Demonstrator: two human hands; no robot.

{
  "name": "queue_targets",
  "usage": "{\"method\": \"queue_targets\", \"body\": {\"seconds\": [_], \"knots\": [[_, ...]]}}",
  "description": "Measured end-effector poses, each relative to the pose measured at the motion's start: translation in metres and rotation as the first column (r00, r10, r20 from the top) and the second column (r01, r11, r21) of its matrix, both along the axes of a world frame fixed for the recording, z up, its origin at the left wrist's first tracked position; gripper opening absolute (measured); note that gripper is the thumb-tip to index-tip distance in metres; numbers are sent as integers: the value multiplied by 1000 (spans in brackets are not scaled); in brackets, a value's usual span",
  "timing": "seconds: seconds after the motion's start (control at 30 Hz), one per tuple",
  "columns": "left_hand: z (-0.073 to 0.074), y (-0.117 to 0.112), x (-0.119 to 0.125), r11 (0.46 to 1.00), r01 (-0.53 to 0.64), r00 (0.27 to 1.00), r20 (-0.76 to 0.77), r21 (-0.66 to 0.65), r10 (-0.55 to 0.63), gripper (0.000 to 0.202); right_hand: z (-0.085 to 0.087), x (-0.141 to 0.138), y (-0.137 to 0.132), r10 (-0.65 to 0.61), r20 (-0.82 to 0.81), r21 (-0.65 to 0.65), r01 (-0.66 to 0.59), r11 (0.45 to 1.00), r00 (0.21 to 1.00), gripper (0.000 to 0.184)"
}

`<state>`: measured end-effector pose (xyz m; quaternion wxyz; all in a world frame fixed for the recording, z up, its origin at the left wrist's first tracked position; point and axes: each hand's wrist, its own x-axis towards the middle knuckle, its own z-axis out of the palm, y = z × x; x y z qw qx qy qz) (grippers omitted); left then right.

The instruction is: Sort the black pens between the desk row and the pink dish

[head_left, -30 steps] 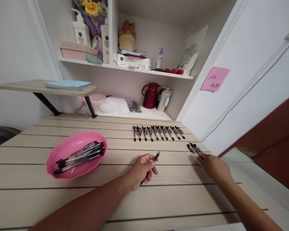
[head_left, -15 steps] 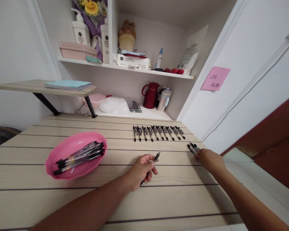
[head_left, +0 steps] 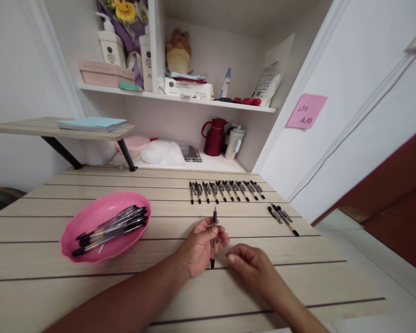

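Observation:
My left hand (head_left: 199, 247) is closed on a black pen (head_left: 213, 226) and holds it nearly upright over the wooden table (head_left: 90, 286). My right hand (head_left: 251, 266) sits just right of it, fingers curled toward the pen's lower end, with nothing visibly in them. A pink bowl (head_left: 90, 215) at the left holds several black pens (head_left: 111, 224). A row of several pens (head_left: 225, 190) lies at the table's far side. A small group of pens (head_left: 282, 217) lies near the right edge.
Behind the table a low shelf carries a red jug (head_left: 215, 137), a cup (head_left: 235, 142) and a white bag (head_left: 162, 152). An upper shelf (head_left: 180, 99) holds bottles and boxes. A side shelf (head_left: 38, 126) with notebooks juts out at the left. A white door with a pink note (head_left: 306, 111) stands right.
My right hand left the pens near the right edge and came in beside my left hand. The left hand turned its pen from slanting to nearly upright.

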<state>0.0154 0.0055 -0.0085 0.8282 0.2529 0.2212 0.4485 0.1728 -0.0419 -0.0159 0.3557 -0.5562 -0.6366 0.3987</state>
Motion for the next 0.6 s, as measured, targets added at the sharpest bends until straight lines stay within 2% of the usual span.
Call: {"method": "queue_targets", "body": {"seconds": [0.07,0.17,0.27,0.37,0.4,0.43,0.5,0.53,0.6], "knots": [[2,-1,0,1000,-24,998,52,-20,25,20,-6,-28,-9,2,-115,24,1,1000,993,19],[4,-2,0,998,-60,995,82,-22,61,18,-12,-49,-10,-89,-106,68,96,993,990,14],[5,0,-2,996,-87,993,80,3,86,22,-12,-44,-4,-155,-37,121,159,980,987,14],[3,2,-4,999,-44,999,20,11,44,37,-7,-14,3,-249,131,235,214,948,960,14],[3,2,-5,1000,-24,1000,-5,6,24,41,-4,1,6,-315,243,287,242,927,917,13],[2,2,-6,1000,-3,1000,-25,3,3,42,-2,17,7,-411,365,339,291,894,835,15],[0,2,-6,999,35,998,-61,3,-35,42,1,50,10,-535,573,389,368,844,621,21],[-1,2,-6,999,52,996,-77,7,-51,40,2,65,10,-549,645,385,394,834,532,24],[-3,1,-5,997,73,992,-108,19,-71,37,1,89,11,-526,748,355,426,832,405,27]]}}
